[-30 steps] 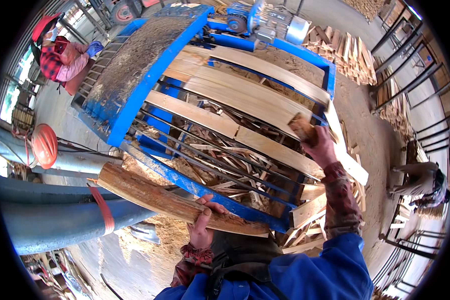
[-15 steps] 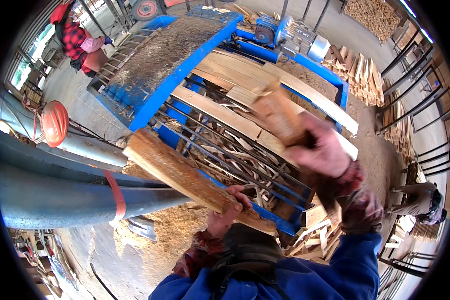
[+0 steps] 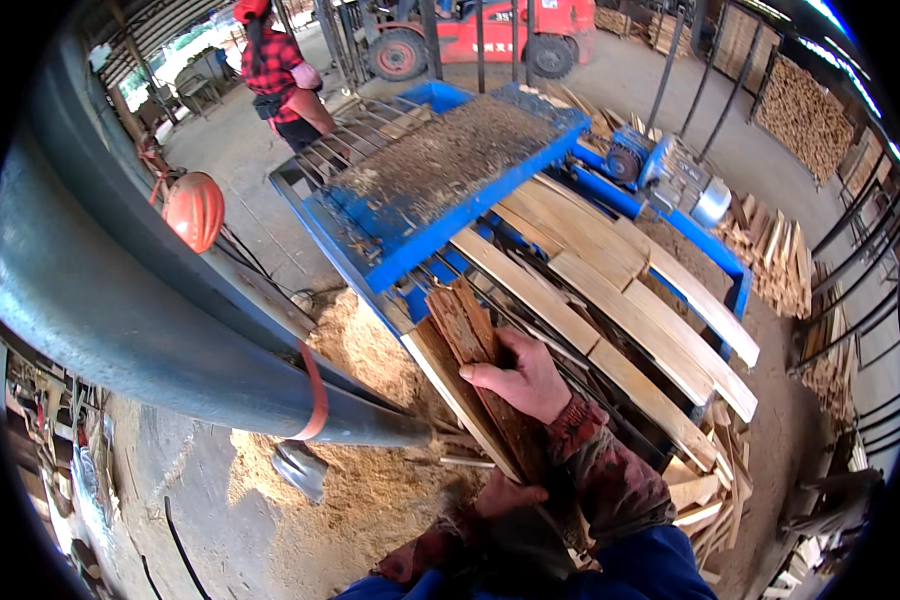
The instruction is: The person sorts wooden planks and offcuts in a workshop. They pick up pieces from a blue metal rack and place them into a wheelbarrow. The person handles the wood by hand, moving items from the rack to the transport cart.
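My right hand (image 3: 530, 378) grips a dark brown, rough-faced piece of wood (image 3: 458, 315), its thumb lying across the top. That piece rests along a longer board (image 3: 442, 375) with a pale sawn edge, at the left side of the blue machine's bars. Close to my body, my left hand (image 3: 507, 495) is closed round the near end of the longer board; its fingers are partly hidden. To the right, several pale sawn planks (image 3: 610, 290) lie lengthwise on the blue machine (image 3: 480, 215), coming out from under its sawdust-covered top.
A thick grey metal beam (image 3: 170, 345) with an orange hard hat (image 3: 194, 212) stands left. A motor (image 3: 670, 175) sits on the machine's far right. Wood offcuts (image 3: 705, 495) lie at lower right, sawdust (image 3: 355, 470) below. A person in checked red (image 3: 272, 75) and a red forklift (image 3: 480, 38) are beyond.
My right hand has swung the short piece left and down onto the longer board. The longer board now points more away from me, along the machine's left side. My view has shifted.
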Tool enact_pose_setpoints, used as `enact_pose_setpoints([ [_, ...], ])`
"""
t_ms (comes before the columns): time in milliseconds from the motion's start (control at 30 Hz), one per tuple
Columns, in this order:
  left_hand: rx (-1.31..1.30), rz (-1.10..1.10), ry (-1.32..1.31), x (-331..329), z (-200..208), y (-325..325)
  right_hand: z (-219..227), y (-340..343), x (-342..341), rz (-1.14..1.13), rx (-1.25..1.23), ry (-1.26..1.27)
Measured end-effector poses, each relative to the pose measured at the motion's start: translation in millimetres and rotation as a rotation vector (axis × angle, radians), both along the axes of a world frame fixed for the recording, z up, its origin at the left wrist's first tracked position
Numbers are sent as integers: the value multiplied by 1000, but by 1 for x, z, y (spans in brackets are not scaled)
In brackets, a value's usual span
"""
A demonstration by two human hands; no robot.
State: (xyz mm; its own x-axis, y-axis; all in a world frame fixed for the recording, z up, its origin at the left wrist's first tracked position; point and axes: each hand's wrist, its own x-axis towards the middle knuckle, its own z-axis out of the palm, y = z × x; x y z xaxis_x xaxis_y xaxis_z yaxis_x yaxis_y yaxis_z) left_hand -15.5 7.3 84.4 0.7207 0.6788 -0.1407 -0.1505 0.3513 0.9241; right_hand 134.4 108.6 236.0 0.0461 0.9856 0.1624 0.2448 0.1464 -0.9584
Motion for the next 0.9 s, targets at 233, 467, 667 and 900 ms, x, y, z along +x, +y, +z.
enact_pose_setpoints([
  [233, 162, -53, 93, -7, 5, 1, 5, 9, -11, -20, -145, 318],
  [467, -50, -97, 103, -8, 36, -8, -21, 5, -9, -197, 150, -44],
  [667, -99, -53, 104, -13, 33, -21, -13, -17, -4, -155, 234, -233],
  [900, 9, -94, 69, -9, 2, -26, -4, -43, -11, -83, 88, -117],
])
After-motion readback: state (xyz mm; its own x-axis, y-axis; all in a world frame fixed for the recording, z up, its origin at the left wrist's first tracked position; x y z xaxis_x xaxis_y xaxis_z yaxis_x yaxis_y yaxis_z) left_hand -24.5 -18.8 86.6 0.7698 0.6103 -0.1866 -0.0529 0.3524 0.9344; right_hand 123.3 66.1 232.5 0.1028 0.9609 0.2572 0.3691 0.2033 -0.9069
